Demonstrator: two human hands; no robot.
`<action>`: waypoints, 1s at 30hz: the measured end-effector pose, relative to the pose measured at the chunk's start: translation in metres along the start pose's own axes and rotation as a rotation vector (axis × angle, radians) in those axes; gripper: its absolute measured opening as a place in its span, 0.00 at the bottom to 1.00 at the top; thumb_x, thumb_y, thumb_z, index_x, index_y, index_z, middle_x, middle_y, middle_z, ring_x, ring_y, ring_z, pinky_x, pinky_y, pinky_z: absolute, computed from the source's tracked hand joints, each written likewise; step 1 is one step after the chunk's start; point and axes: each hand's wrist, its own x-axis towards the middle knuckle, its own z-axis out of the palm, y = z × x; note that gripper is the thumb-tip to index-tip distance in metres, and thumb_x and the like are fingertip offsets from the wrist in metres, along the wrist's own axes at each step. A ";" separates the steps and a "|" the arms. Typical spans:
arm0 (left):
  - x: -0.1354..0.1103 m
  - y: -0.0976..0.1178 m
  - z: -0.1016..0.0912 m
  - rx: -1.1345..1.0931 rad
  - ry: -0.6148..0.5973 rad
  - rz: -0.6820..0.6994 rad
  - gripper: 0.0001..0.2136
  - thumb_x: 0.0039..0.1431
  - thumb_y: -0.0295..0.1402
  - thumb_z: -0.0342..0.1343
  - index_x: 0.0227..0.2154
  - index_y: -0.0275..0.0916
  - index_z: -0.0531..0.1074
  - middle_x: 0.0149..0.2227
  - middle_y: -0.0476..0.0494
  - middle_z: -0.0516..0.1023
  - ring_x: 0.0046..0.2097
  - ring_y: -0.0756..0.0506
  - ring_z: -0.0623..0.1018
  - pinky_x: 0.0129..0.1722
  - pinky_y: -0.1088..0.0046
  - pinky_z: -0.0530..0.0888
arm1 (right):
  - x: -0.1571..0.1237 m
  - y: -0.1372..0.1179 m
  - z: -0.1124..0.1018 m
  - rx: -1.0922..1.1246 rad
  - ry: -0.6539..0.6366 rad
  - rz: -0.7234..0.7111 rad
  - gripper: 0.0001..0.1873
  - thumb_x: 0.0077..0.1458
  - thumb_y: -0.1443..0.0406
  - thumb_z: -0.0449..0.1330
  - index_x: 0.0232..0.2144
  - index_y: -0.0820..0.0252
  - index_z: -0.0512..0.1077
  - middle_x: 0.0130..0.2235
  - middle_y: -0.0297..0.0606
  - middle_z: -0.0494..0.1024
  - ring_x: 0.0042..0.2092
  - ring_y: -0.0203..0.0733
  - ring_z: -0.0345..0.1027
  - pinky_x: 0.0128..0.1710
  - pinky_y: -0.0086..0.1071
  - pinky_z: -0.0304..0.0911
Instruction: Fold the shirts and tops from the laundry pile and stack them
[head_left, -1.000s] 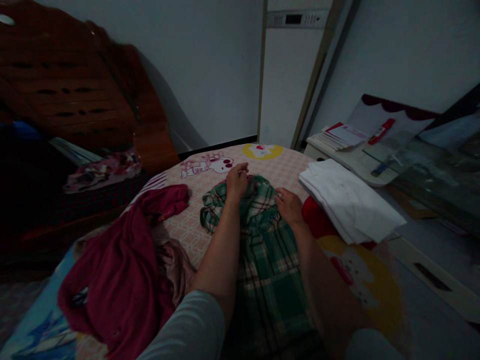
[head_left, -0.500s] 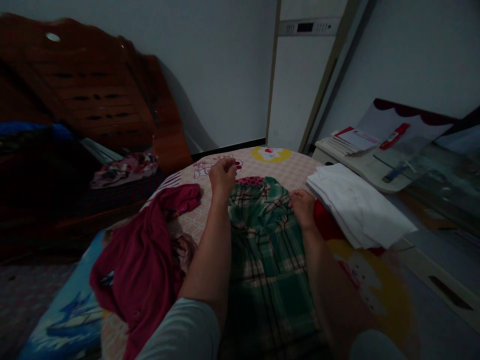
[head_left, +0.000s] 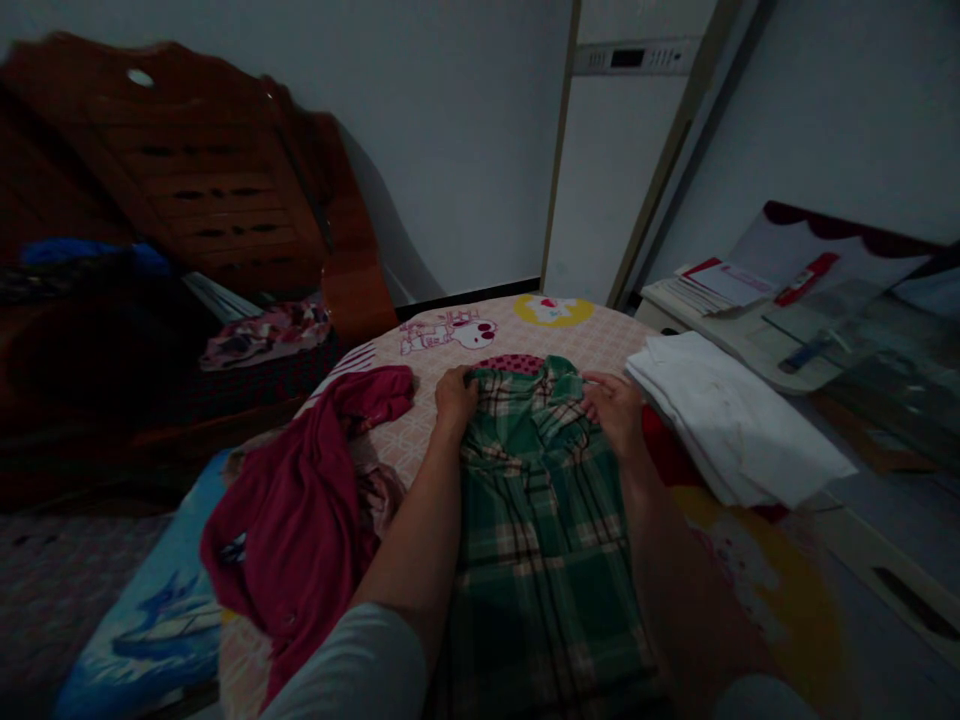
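A green plaid shirt [head_left: 536, 530] lies spread in front of me, its gathered upper end and collar at the far side. My left hand [head_left: 454, 402] is closed on the shirt's far left corner. At the far right corner, the fingers of my right hand [head_left: 616, 408] pinch the edge of the same shirt. Just beyond the collar a dark pink spotted patch [head_left: 510, 364] shows. To the left of my left forearm lies a crumpled maroon garment [head_left: 300, 540], apart from both hands.
A patterned pink cloth [head_left: 420, 400] covers the rounded table. Folded white cloth [head_left: 735, 420] sits at its right edge, by a side cabinet with papers [head_left: 712, 285]. A carved wooden bench [head_left: 210, 190] stands at left, and a tall white appliance [head_left: 622, 180] is behind.
My left hand has come down from above the table onto the shirt's far left corner. The right hand stays at the right corner, its fingers shifted slightly. The view has moved a little.
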 end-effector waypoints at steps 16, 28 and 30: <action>0.008 -0.003 -0.005 -0.067 0.070 -0.084 0.14 0.56 0.27 0.50 0.41 0.38 0.78 0.41 0.40 0.82 0.46 0.41 0.79 0.47 0.67 0.72 | 0.003 0.001 -0.026 0.246 0.630 0.056 0.06 0.45 0.60 0.55 0.23 0.56 0.65 0.15 0.26 0.65 0.15 0.32 0.53 0.14 0.27 0.49; 0.003 -0.005 -0.018 0.032 0.120 -0.149 0.17 0.61 0.35 0.52 0.50 0.38 0.76 0.46 0.35 0.80 0.50 0.36 0.77 0.49 0.61 0.70 | -0.002 -0.007 -0.041 -0.186 0.939 -0.172 0.07 0.52 0.61 0.53 0.27 0.58 0.68 0.26 0.35 0.73 0.28 0.40 0.70 0.30 0.34 0.68; 0.005 -0.010 -0.019 0.031 0.078 -0.150 0.16 0.59 0.38 0.55 0.47 0.37 0.76 0.45 0.35 0.81 0.49 0.36 0.77 0.49 0.62 0.71 | -0.007 -0.017 -0.033 -0.242 0.873 -0.254 0.10 0.54 0.59 0.54 0.30 0.59 0.71 0.29 0.37 0.75 0.31 0.41 0.71 0.34 0.35 0.69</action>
